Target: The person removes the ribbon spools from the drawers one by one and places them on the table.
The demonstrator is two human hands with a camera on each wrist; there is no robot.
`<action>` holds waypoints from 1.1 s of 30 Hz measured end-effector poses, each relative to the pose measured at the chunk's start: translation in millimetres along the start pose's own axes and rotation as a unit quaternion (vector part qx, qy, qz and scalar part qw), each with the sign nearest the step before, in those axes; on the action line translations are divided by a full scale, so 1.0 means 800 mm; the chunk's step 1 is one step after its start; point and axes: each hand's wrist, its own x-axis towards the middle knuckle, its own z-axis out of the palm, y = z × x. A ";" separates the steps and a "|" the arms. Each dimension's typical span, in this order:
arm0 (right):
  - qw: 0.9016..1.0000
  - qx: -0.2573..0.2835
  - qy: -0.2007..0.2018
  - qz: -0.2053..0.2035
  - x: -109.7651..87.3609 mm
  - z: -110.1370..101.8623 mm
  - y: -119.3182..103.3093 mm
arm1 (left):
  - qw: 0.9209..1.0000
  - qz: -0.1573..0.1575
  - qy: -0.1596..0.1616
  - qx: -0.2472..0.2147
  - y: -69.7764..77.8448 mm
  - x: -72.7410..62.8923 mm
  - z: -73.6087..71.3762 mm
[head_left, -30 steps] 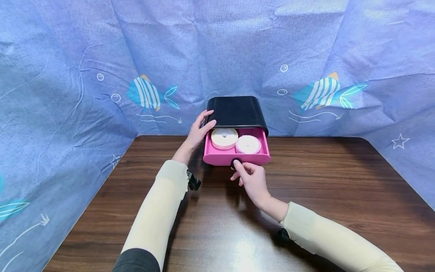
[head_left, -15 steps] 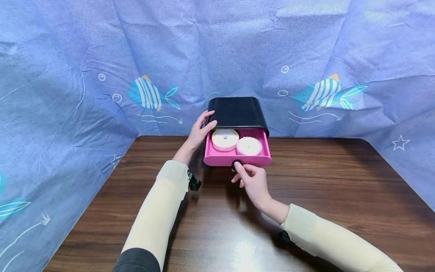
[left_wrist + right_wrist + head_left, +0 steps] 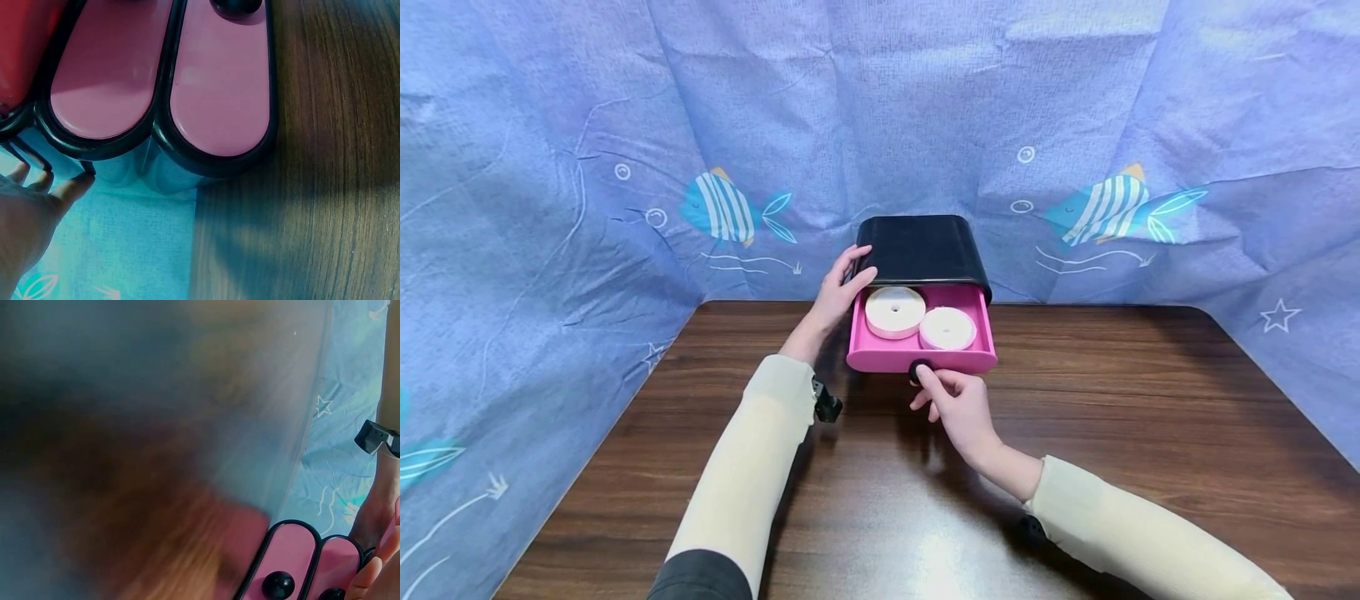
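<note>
A black drawer cabinet (image 3: 921, 248) stands at the back of the table. Its pink top drawer (image 3: 876, 361) is pulled out, showing a cream roll of ribbon (image 3: 882, 310) on the left and a white-topped pinkish one (image 3: 957, 325) on the right. My right hand (image 3: 964, 415) pinches the drawer's black knob (image 3: 915, 368) with thumb and index finger. Against the cabinet's upper left side rests my left hand (image 3: 833, 298), fingers spread and fingertips at its top edge. In the left wrist view, that hand's fingers (image 3: 69, 187) touch the cabinet's side.
Two lower pink drawers (image 3: 222, 87) are closed beneath the pulled-out one. Dark wooden table (image 3: 1120, 400) extends around the cabinet. A blue cloth printed with fish (image 3: 910, 100) hangs close behind it. Something blurred fills much of the right wrist view.
The top drawer has slid slightly farther out toward me with the right hand on its knob, and both rolls moved with it. My left hand stays on the cabinet.
</note>
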 end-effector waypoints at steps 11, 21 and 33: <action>1.000 0.004 0.003 -0.030 -0.012 -0.032 -0.009 | 1.000 -0.001 -0.008 -0.002 0.000 0.000 -0.001; 0.983 -0.011 0.043 -0.177 0.005 -0.075 -0.048 | 1.000 0.002 -0.009 -0.003 0.000 -0.002 0.000; 0.953 -0.170 -0.035 -0.247 0.063 -0.114 -0.080 | 1.000 0.002 -0.005 0.000 0.000 -0.001 0.000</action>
